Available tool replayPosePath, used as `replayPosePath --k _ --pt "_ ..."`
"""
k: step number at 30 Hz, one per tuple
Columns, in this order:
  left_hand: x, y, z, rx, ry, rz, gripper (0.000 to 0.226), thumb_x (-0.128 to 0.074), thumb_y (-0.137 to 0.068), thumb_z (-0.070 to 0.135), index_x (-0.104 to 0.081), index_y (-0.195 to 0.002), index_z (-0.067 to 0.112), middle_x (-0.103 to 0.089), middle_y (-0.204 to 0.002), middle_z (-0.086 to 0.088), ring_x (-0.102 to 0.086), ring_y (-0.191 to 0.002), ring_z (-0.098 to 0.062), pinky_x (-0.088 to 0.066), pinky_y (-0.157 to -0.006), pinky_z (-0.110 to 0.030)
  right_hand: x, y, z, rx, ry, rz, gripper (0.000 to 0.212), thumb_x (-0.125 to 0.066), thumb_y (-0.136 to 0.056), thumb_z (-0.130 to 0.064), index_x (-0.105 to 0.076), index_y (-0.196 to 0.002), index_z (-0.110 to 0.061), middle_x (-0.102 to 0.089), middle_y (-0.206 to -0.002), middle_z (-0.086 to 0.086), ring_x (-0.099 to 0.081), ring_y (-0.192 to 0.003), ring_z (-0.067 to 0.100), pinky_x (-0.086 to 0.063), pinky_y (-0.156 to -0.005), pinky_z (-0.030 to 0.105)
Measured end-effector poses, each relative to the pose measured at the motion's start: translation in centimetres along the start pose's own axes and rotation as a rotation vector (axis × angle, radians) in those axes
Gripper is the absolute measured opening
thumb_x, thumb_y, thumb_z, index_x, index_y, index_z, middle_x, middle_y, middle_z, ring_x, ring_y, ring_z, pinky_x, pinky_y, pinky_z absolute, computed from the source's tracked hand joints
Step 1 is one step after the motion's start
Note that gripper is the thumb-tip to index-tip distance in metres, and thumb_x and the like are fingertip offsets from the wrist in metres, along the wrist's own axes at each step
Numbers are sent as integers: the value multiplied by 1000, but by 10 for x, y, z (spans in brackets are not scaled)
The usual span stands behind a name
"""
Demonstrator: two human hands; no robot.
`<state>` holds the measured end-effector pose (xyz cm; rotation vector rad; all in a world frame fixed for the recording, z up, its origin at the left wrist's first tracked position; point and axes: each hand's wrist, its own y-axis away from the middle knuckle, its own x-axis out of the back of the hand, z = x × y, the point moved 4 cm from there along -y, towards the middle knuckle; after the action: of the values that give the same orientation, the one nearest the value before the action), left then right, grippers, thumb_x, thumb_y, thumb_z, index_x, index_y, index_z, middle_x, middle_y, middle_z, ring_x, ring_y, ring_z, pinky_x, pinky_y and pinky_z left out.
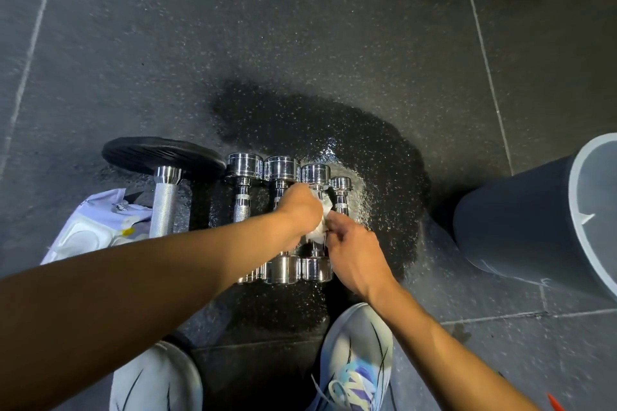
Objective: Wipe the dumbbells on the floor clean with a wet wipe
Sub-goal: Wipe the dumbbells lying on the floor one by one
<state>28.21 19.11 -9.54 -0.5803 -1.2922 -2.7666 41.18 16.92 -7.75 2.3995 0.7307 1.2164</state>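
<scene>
Several chrome dumbbells (245,178) lie side by side on the dark rubber floor, handles pointing away from me. A crumpled white wet wipe (319,225) is pressed around the handle of the third chrome dumbbell (315,173). My left hand (298,210) grips the wipe from the left. My right hand (355,255) pinches the same wipe from the right and covers the near end of the smallest dumbbell (341,190). A larger dumbbell with a black plate (160,152) lies at the far left of the row.
A wet patch (377,157) darkens the floor around the dumbbells. A white wet wipe pack (96,227) lies to the left. A grey bin (541,220) stands at the right. My two white shoes (357,357) are at the bottom.
</scene>
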Motion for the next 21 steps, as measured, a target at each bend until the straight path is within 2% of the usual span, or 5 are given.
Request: replayPosePath --k 2,6,12,17,21 --pt "-5 2 -5 6 -26 -9 18 -40 -104 -1 -56 -106 5 -61 -98 -16 -57 -79 -17 -43 -57 -26 -1 1 -1 -31 -21 -13 38 -45 -101 -3 -60 -132 -19 -76 -109 9 -74 -90 22 -46 -59 3" --pt "-25 15 -21 78 -58 -165 36 -42 -103 8 -46 -139 7 -57 -128 -12 -61 -107 -22 -55 -85 -32 3 -5 -4 -64 -101 -2 33 -44 -101 -1 -65 -120 -18 -74 -101 -1 -67 -84 15 -43 -56 0" --pt "-2 3 -6 91 102 -127 29 -41 -102 -2 -53 -128 0 -66 -109 -20 -65 -92 -23 -51 -65 -28 -3 -7 2 -143 -168 -158 45 -44 -103 -1 -57 -140 -22 -72 -111 1 -65 -65 4 -45 -46 15" --pt "0 12 -2 74 0 -166 28 -36 -102 -2 -50 -126 -2 -61 -112 -16 -58 -89 -20 -48 -68 -28 2 -11 0 -152 -203 -125 35 -47 -96 -8 -69 -121 -18 -72 -116 13 -66 -112 37 -54 -97 52" --pt "-9 24 -11 109 -56 -283 29 -44 -101 1 -53 -129 3 -61 -106 -10 -58 -94 -20 -49 -76 -28 6 -28 -16 -147 -289 -118 32 -40 -89 -5 -68 -101 -16 -74 -98 18 -70 -88 39 -57 -76 56"
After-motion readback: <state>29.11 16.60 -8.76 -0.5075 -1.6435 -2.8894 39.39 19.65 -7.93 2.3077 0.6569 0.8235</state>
